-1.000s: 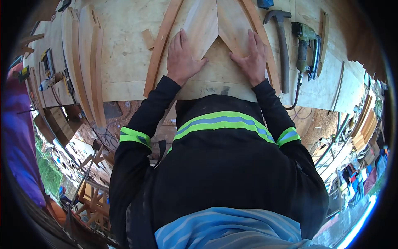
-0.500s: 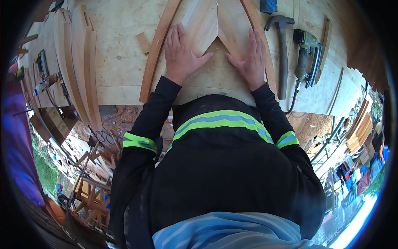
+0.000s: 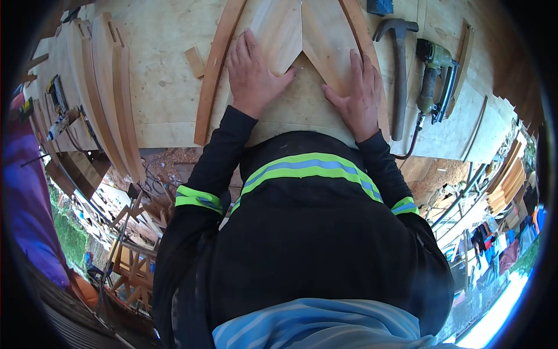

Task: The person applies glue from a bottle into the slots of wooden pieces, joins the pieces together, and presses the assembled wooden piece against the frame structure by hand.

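Note:
Two pale boards, a left one [image 3: 268,36] and a right one [image 3: 331,43], meet along a centre seam with an inverted V at their lower ends. A curved wooden strip [image 3: 215,75] runs along the left side, and another [image 3: 365,36] along the right. My left hand [image 3: 254,78] lies on the left board by the strip, thumb spread inward. On the lower part of the right board and against the right strip rests my right hand [image 3: 357,99], fingers up and thumb out. Neither hand is wrapped round anything.
Right of the strips lie a claw hammer [image 3: 399,81], a nail gun [image 3: 430,78] with a hose, and a blue block [image 3: 380,6]. Curved wooden pieces [image 3: 110,87] and a drill-like tool [image 3: 63,122] are at left. A small wood offcut [image 3: 195,62] lies beside the left strip.
My right hand has shifted slightly right, now overlapping the right strip. My left hand has moved a little left and up. The view has shifted slightly over the bench.

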